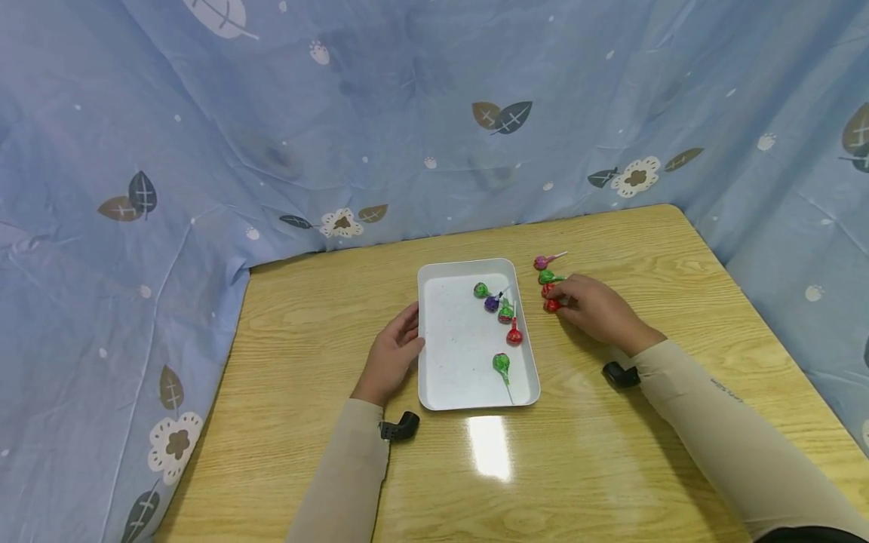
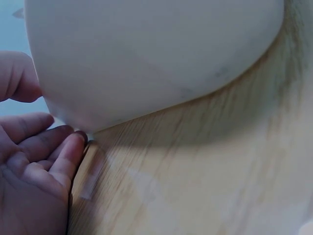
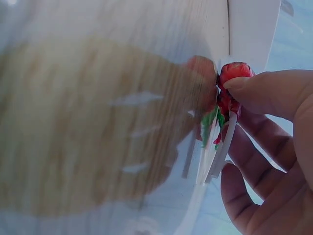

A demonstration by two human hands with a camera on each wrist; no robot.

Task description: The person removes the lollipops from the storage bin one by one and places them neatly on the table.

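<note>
My left hand rests against the left wall of a white tray. In the left wrist view, its thumb and fingertips touch the tray's side, low near the tabletop. To the right of the tray, my right hand pinches a red-wrapped lollipop with the thumb on its head; the fingertip behind is partly hidden. Another red lollipop sits directly beside it. Beyond these in a row lie a green lollipop and a pink-purple lollipop.
Inside the tray lie several lollipops: green ones, a purple one and a red one. The wooden table meets a blue patterned curtain at its back and sides.
</note>
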